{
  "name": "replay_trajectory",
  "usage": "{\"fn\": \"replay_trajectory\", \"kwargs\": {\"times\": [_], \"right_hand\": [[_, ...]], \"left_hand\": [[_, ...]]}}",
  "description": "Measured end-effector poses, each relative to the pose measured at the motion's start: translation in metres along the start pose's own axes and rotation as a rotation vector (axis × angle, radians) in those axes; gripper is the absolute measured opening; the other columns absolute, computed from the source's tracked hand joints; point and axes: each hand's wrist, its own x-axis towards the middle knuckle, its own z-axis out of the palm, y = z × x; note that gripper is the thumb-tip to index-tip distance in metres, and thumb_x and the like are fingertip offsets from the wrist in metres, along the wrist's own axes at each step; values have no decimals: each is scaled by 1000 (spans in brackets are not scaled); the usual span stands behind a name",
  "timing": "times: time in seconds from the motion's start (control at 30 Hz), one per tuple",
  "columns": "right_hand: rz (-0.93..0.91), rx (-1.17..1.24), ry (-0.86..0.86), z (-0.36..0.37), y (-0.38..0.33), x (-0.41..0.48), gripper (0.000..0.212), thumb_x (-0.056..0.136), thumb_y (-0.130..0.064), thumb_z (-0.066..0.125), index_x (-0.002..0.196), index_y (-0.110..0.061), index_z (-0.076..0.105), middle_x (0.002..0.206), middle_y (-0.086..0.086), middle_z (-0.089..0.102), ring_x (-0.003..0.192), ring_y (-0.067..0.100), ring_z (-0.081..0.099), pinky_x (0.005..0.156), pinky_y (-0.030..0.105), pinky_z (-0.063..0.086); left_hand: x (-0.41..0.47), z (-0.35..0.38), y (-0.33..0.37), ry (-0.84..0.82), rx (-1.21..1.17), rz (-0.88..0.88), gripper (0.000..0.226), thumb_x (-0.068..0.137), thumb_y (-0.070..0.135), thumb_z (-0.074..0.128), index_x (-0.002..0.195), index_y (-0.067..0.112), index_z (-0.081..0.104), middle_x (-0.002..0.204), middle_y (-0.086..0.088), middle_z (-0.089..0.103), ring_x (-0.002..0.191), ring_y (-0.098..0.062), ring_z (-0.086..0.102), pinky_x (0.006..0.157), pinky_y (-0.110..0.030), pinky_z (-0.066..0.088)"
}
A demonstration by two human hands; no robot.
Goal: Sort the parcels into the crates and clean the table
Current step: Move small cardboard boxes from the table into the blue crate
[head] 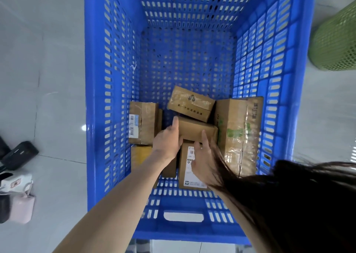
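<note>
I look straight down into a deep blue crate (269, 79) with several cardboard parcels on its floor. Both arms reach in. My left hand (168, 141) grips the left end of a small plain brown box (194, 130) in the middle, thumb along its left edge. My right hand (204, 158) holds the box's near right side with spread fingers. Under my right hand lies a labelled parcel (187, 175). A printed box (191, 103) sits behind, a tall taped box (238, 135) at the right, and a barcoded box (142, 122) at the left.
The crate stands on a pale tiled floor (48, 69). A green mesh bin (335, 40) is at the upper right. Dark and pink bags (19, 195) lie at the left edge. Long dark hair (289, 204) hangs over the lower right and hides part of the crate.
</note>
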Motion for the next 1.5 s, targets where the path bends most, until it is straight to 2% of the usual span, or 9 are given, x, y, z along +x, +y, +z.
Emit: {"fn": "replay_trajectory", "kwargs": {"times": [0.1, 0.17, 0.27, 0.4, 0.57, 0.7, 1.07, 1.27, 1.5], "right_hand": [[-22, 44, -163, -14, 4, -1, 53, 91, -20, 56, 139, -10, 36, 158, 14, 11, 145, 32, 13, 115, 43, 29], [-6, 92, -105, -29, 4, 0, 55, 92, -16, 53, 142, -12, 31, 157, 9, 12, 146, 26, 12, 116, 40, 26], [-5, 104, -65, -70, -3, -13, 62, 96, -16, 46, 150, -16, 16, 160, 4, -2, 147, 23, 3, 117, 37, 16], [15, 118, -12, -122, -6, -33, 63, 98, -19, 39, 151, -16, 6, 160, 4, -8, 147, 23, -4, 118, 37, 12], [13, 163, 138, -199, -3, -93, 65, 96, -16, 42, 152, -14, 8, 160, 5, -3, 147, 23, -1, 118, 36, 11], [14, 198, 241, -260, 1, -139, 61, 96, -19, 39, 151, -13, 12, 160, 5, 1, 147, 22, 3, 118, 35, 12], [-150, 191, 592, -434, 56, -297, 59, 99, -21, 39, 151, -11, 13, 160, 8, 3, 147, 25, 2, 118, 37, 10], [-282, 153, 630, -508, 99, -365, 62, 98, -18, 39, 152, -14, 10, 160, 4, 0, 148, 22, 1, 117, 34, 9], [-221, 84, 726, -583, 164, -440, 59, 100, -24, 37, 153, -17, 9, 160, 3, -1, 148, 21, -1, 120, 35, 7]], "left_hand": [[6, -17, 8, -103, 60, -35, 74, 95, 30, 52, 149, 10, 6, 133, -14, 51, 113, -26, 56, 88, -36, 49], [5, -32, 12, -143, 50, -37, 77, 95, 31, 51, 150, 9, 1, 154, -13, 23, 138, -27, 32, 108, -39, 35], [-4, -67, 19, -88, 61, -10, 74, 97, 29, 46, 150, 10, -2, 159, -8, 3, 146, -24, 11, 117, -40, 21], [-26, -116, 27, -70, 114, 26, 62, 101, 28, 36, 151, 10, 4, 160, -6, -1, 147, -20, 1, 118, -38, 13], [-88, -201, 44, 59, 168, 215, 57, 102, 25, 34, 151, 9, 10, 160, -3, 2, 147, -15, 4, 118, -30, 10], [-132, -264, 69, 168, 281, 300, 58, 101, 26, 34, 151, 10, 9, 160, -3, 0, 147, -17, 5, 117, -33, 11], [-263, -393, 240, 445, 415, 350, 63, 102, 39, 24, 150, 14, -9, 158, 2, -13, 145, -10, -11, 118, -34, -4], [-312, -429, 337, 597, 323, 365, 64, 102, 36, 27, 150, 15, -10, 158, 3, -13, 145, -9, -12, 119, -35, -5], [-365, -476, 431, 709, 433, 437, 63, 102, 38, 24, 150, 17, -11, 158, 4, -15, 144, -8, -13, 118, -34, -8]]}}
